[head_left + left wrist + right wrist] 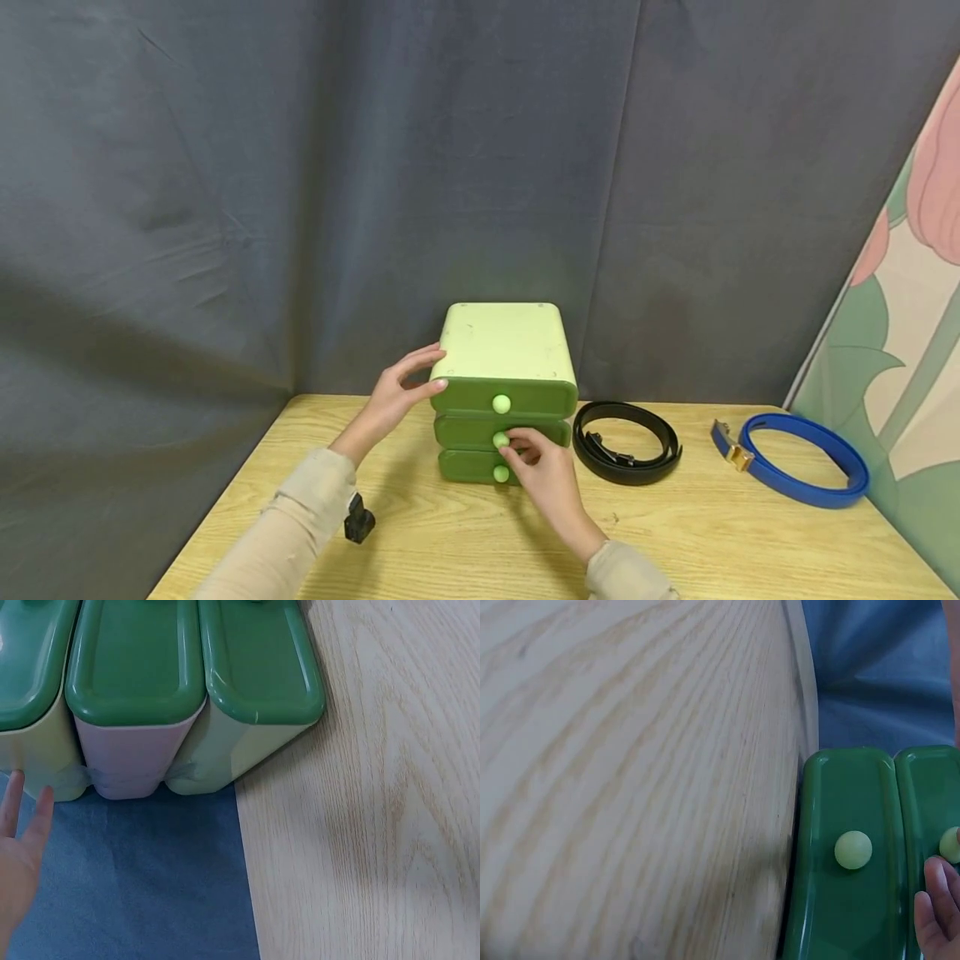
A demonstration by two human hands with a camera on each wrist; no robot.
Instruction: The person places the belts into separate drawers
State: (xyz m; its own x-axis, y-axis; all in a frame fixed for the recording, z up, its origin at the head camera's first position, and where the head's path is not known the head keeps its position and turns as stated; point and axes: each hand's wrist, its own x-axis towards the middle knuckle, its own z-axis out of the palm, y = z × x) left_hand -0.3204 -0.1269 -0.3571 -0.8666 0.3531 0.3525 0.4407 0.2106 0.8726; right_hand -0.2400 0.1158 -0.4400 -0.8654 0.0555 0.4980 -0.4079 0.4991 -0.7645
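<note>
A small cabinet [502,342] with a pale yellow-green top and three stacked green drawers stands at the back of the table. My left hand [386,410] is at its upper left side, fingertips against the side and thumb by the top drawer's front edge. In the left wrist view, the fingers [37,817] of that hand look straight and spread, beside the casing. My right hand [551,477] pinches the round knob [500,439] of the middle drawer. The bottom drawer [851,915] shows its own knob in the right wrist view. All three drawers look pushed in.
Right of the cabinet lies a coiled black belt [626,477], and farther right a coiled blue belt [817,500] with a gold buckle. A small black object [358,521] sits beside my left sleeve. A grey curtain [480,167] hangs behind the wooden table [450,550].
</note>
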